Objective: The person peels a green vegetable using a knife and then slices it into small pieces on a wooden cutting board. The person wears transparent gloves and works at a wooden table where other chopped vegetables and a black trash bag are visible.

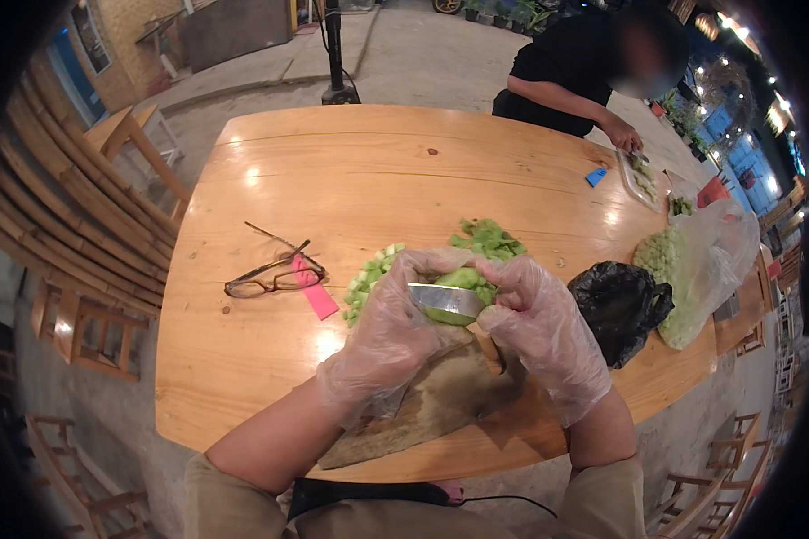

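Note:
Both my hands are in clear plastic gloves and meet over the cutting board. My left hand (388,314) is closed around a light green vegetable (463,278), which looks like chayote. A knife (445,298) lies with its blade across the vegetable's near side. My right hand (544,319) has its fingers and thumb closed at the blade's right end; the handle is hidden. Beneath my wrists lies a worn brown wooden cutting board (395,420). Diced green pieces (361,289) sit beyond my left hand, and green peelings (487,235) lie past the vegetable.
Eyeglasses (274,280) rest on a pink strip (315,292) at left on the wooden table (333,171). A black plastic bag (616,310) and a clear bag (701,269) of green produce stand at right. At the far right another person (557,76) works over a clear tray (638,180).

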`<state>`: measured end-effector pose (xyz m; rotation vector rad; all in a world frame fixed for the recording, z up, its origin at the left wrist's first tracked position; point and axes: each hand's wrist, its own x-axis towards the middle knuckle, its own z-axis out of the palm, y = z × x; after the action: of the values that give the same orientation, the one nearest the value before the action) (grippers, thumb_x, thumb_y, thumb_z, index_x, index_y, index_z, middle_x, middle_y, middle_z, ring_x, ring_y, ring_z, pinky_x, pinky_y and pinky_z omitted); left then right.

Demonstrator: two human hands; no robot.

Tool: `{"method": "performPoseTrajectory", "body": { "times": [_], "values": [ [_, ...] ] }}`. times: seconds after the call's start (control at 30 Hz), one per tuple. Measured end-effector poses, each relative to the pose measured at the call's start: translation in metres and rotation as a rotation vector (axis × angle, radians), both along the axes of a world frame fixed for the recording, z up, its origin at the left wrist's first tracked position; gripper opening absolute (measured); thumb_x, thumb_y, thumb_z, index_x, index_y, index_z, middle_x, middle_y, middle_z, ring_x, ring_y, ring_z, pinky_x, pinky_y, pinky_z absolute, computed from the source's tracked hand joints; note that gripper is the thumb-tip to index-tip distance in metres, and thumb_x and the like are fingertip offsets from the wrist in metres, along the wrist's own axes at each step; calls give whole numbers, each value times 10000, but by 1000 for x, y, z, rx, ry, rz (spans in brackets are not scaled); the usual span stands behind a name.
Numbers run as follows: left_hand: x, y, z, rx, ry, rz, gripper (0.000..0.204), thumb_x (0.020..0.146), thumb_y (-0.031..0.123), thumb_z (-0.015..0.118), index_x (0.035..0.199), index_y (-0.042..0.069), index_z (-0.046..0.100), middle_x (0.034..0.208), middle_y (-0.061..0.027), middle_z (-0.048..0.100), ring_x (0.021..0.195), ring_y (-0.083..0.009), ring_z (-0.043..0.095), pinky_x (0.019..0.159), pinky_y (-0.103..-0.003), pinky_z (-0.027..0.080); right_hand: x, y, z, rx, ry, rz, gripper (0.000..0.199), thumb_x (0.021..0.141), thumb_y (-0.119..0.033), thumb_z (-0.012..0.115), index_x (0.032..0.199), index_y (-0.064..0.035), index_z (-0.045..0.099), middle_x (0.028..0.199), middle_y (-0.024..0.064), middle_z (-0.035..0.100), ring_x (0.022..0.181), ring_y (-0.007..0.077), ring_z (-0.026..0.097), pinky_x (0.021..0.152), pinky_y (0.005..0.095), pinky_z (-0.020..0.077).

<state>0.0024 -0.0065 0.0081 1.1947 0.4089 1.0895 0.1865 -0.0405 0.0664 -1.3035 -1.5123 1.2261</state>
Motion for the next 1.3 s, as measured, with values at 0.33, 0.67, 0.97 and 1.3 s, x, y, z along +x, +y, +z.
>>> {"method": "performPoseTrajectory", "body": {
  "times": [0.33, 0.67, 0.97, 1.3],
  "values": [
    [2, 2, -10, -223, -46, 90, 615, 802, 30, 781, 1315, 47, 444, 1279, -71, 561, 1165, -167, 556, 988, -328, 475, 14, 25, 7, -171, 61, -209, 293, 966, -256, 573, 1064, 12, 638, 687, -16, 515, 676, 65, 467, 610, 243, 395],
    [-4, 1, 0, -503, -312, -79, 547, 899, 193, 678, 1363, 67, 419, 1340, -161, 548, 1148, -241, 581, 920, -360, 508, 36, 26, -5, -110, 46, -292, 393, 985, -327, 543, 1183, -4, 647, 668, -17, 508, 655, 64, 453, 630, 235, 350],
    [-8, 6, -6, -575, -466, -216, 470, 958, 126, 582, 1380, 72, 383, 1330, -173, 541, 1171, -261, 579, 962, -391, 511, 29, 26, 8, -163, -74, -351, 326, 983, -310, 553, 1178, -56, 617, 698, -29, 581, 629, 45, 451, 565, 213, 336],
    [-7, 2, -5, -619, -418, -212, 551, 898, 257, 712, 1364, 130, 446, 1335, -189, 526, 1109, -232, 597, 893, -336, 552, 39, 33, -7, -10, -181, -221, 348, 991, -306, 539, 1119, 11, 602, 759, 38, 579, 691, 102, 516, 625, 260, 420]
  ]
}}
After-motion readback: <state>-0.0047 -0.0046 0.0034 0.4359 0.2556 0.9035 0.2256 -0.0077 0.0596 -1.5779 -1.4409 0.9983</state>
